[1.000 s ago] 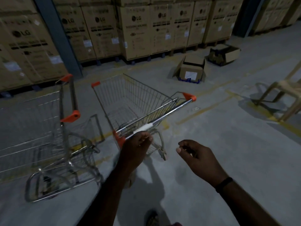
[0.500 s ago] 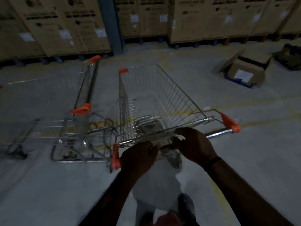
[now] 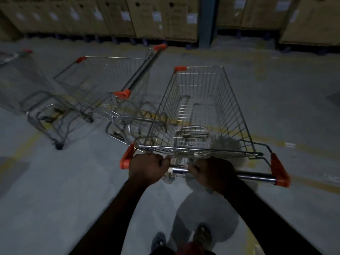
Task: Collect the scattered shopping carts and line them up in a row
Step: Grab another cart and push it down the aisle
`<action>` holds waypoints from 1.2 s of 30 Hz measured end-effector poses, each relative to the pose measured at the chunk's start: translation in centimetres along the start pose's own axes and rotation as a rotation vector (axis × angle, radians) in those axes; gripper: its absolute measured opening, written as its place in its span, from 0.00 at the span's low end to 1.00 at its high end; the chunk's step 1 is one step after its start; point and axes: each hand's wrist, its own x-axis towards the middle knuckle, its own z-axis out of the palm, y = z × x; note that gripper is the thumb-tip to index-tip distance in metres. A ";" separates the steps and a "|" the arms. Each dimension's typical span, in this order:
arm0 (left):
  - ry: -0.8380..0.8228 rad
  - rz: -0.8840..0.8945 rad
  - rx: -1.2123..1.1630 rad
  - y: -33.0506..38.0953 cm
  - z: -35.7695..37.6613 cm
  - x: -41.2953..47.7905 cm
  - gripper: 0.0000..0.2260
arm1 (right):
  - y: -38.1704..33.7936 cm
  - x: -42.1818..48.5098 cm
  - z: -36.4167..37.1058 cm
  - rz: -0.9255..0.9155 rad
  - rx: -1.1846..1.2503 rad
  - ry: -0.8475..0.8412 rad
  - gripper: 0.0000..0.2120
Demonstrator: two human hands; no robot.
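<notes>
**Two hands on the cart bar**

The floor (image 3: pixel 55 199) is grey and flat, with faded yellow lines on it. Tall brown cardboard boxes (image 3: pixel 147 17) stand in a long row at the back, and a dark post (image 3: pixel 207 21) stands among them.

The near cart (image 3: pixel 233 111) is right in front of the person. It is a basket of thin shiny wire in little squares, wide near the person and narrow at the far end. Its bar (image 3: pixel 255 176) is a smooth round metal tube with orange caps (image 3: pixel 278 170) at the ends. A second cart (image 3: pixel 117 83) stands just to its left, turned sideways, and their low frames look very close. A third cart (image 3: pixel 16 74) is blurry at the far left.

The left hand (image 3: pixel 147 167) and the right hand (image 3: pixel 214 173) both hold the bar. The fingers (image 3: pixel 191 169) are curled tight round it.

One second ago only the left hand held the bar, and the cart was slanted. Now it points straight at the boxes. The open box on the floor has gone out of view.

The letters LG showed on the boxes before. Now the white labels are too blurry to read.
</notes>
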 end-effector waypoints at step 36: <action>0.181 -0.550 0.045 16.3 -2.6 -41.6 0.28 | -1.6 -31.7 3.8 -0.558 -0.113 0.044 0.42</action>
